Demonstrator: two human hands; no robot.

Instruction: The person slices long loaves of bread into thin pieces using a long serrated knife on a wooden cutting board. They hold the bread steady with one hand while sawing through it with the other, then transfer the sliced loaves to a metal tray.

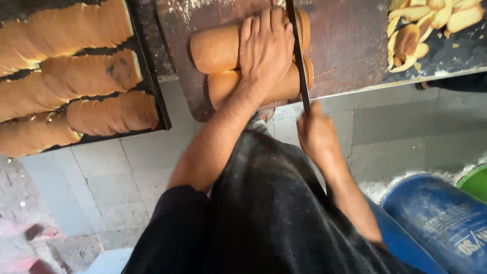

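Two long brown bread loaves (pixel 215 48) lie side by side on a dark wooden board (pixel 345 45). My left hand (pixel 265 48) presses flat on top of both loaves near their right ends. My right hand (pixel 317 134) grips the handle of a long dark knife (pixel 299 61). The blade stands across the loaves just right of my left fingers, with thin end slices beyond it.
A black tray (pixel 152 86) at the left holds rows of sliced loaves (pixel 81 76). Cut crust pieces (pixel 426 25) lie piled at the top right. A blue drum (pixel 441 218) and a green rim (pixel 474 182) stand at the lower right on a tiled floor.
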